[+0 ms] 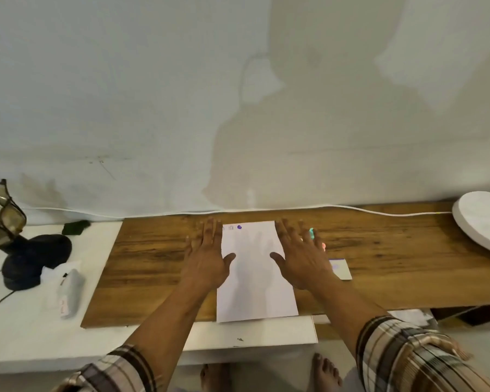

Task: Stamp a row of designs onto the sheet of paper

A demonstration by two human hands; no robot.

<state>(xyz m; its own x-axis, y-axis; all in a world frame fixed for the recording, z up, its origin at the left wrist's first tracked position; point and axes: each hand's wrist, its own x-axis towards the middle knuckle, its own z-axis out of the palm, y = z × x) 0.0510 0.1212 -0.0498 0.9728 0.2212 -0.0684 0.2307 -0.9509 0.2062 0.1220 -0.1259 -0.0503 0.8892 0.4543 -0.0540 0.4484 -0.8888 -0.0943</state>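
So the sheet of paper is lying flat on the wooden tabletop, long side running away from the person, with its near edge poking just past the front edge of the wood. Up along the far edge, toward the left corner, there's one clear purple heart stamp plus a couple of fainter marks beside it that I can't really make out.

Both hands are held out flat, palms down, arms stretched forward. The left hand covers the paper's left edge, fingers spread and pointing away, thumb sticking out over the sheet. The right hand mirrors it on the right edge, fingers fanned out too, thumb over the paper. Neither one is holding anything. Can't tell if they're actually pressing down or just hovering; there are hand shadows on the sheet between them.

Just past the right fingers a few little colourful stamps peek out, green and pinkish, standing on the wood. Right beside that hand there's a small white pad with a purple edge, mostly uncovered. No boxes or trays anywhere near.

Plaid sleeves are rolled up on both forearms.
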